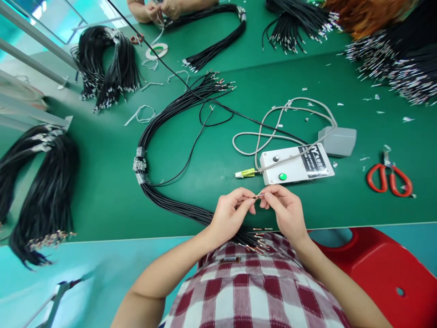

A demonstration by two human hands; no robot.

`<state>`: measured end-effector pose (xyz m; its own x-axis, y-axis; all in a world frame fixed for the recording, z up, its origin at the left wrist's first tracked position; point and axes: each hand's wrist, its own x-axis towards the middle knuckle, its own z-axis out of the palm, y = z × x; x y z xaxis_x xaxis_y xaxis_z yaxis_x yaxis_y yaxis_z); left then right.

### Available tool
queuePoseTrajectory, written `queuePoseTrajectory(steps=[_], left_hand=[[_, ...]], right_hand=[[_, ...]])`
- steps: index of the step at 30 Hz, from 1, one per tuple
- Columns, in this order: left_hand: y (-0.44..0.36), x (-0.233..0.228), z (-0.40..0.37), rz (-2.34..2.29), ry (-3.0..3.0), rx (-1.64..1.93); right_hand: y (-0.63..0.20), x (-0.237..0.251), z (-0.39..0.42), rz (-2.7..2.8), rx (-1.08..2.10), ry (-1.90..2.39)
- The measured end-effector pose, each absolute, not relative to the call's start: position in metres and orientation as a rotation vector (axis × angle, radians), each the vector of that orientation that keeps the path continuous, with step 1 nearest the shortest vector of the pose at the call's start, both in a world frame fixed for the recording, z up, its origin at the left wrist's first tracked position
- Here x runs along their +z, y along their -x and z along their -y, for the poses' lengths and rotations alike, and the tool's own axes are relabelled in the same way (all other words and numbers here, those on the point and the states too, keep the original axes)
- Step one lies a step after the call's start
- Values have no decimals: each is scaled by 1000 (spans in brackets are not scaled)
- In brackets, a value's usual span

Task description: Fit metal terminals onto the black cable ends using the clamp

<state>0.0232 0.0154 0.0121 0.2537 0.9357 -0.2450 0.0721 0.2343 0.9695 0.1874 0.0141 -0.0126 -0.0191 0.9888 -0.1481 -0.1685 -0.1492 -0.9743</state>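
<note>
Fingertips of my left hand (234, 212) pinch the stripped end of a thin black cable, close to the table's front edge. Right beside it, my right hand (283, 209) is closed on the fine wire ends of the same cable. A bundle of black cables (177, 210) curves from the left and passes under my left hand, its stripped ends lying by my lap. Clear tape (139, 165) binds the bundle midway. Just beyond my hands lies a white box (297, 163) with a green button and a yellow-green clip (246, 173) on a grey lead.
Red-handled scissors (389, 175) and a grey plug adapter (339, 140) lie to the right. More cable bundles (107, 64) rest at the left and far right. Across the table, a co-worker's hands (160, 10) work near a tape roll (157, 51). A red stool (378, 264) stands at lower right.
</note>
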Motion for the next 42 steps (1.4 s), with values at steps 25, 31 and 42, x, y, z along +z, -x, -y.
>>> queuePoseTrajectory(steps=[25, 31, 42], left_hand=[[-26, 4, -12, -1071, -1364, 793], [-47, -10, -12, -1134, -1230, 999], [-50, -24, -1, -1311, -1508, 1134]], right_hand=[[-184, -13, -9, 973, 1533, 1187], [-184, -20, -3, 946, 1490, 1258], [-183, -16, 0, 1288, 1185, 1308]])
